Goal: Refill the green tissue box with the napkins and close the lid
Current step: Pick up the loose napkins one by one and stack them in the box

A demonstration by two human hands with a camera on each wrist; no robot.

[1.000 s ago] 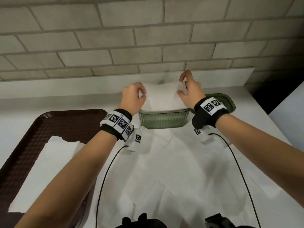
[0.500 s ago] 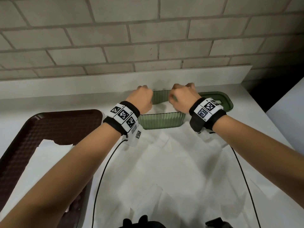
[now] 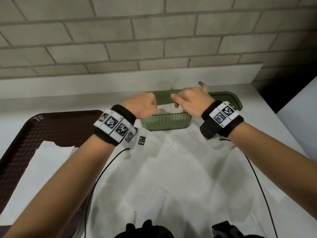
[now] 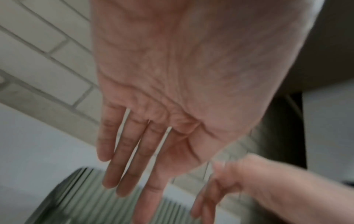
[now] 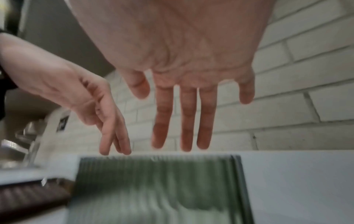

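Observation:
The ribbed green tissue box stands open-topped at the back of the counter, with white napkins lying inside it. Its green lid lies just to the right, partly hidden by my right wrist. My left hand hovers over the box's left end and my right hand over its right end. In the left wrist view the left hand has straight fingers pointing down at the box and holds nothing. The right hand is likewise empty, fingers spread above the box.
A brown tray at the left holds a flat white napkin sheet. Crumpled white paper covers the counter in front of the box. A brick wall and a low white ledge run close behind the box.
A second ago both hands held the napkin stack above the box. They pushed it down inside, then let go and lifted, fingers now straight.

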